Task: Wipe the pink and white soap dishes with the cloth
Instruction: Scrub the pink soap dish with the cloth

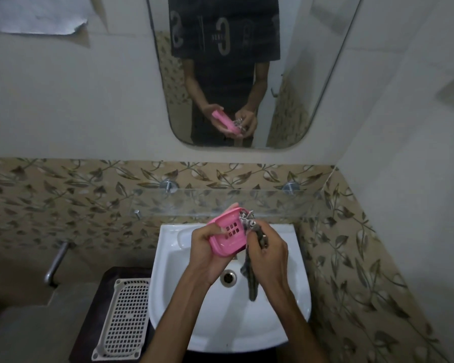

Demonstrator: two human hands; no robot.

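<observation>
Over the white sink (168, 297), my left hand (205, 255) holds a pink soap dish (227, 235) with drain slots, tilted with its inside towards me. My right hand (269, 247) grips a dark grey cloth (250, 276) pressed against the dish's right rim. The cloth's loose end hangs down into the basin. A white soap dish (182, 238) lies on the sink's back left ledge, partly hidden behind my left hand.
A glass shelf (220, 203) runs along the tiled wall just behind my hands. A white perforated tray (125, 315) rests on a dark surface left of the sink. A metal pipe (55, 263) sticks out from the left wall. The mirror (236, 74) above reflects my hands.
</observation>
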